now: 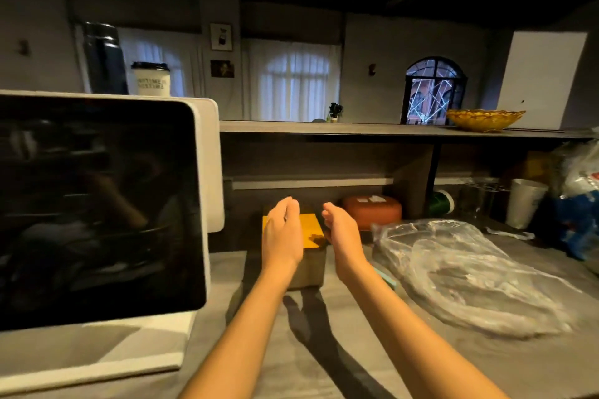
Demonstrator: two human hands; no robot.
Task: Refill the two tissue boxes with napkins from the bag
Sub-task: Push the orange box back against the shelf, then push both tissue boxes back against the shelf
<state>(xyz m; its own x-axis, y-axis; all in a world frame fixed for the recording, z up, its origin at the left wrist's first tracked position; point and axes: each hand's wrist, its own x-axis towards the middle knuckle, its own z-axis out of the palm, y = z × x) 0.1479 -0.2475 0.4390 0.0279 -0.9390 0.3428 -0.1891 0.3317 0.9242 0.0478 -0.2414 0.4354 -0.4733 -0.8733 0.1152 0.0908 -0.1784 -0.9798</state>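
Note:
A square box with a yellow-orange top stands on the grey counter, a dark opening in its lid. My left hand hovers over the box's left side and my right hand beside its right side; both have fingers apart and hold nothing. Whether they touch the box is unclear. A crumpled clear plastic bag lies flat on the counter to the right. An orange-brown rounded box sits behind, under the shelf.
A large dark screen on a white stand fills the left. A shelf above holds a yellow bowl. White cup, glass and a blue-white bag crowd the far right.

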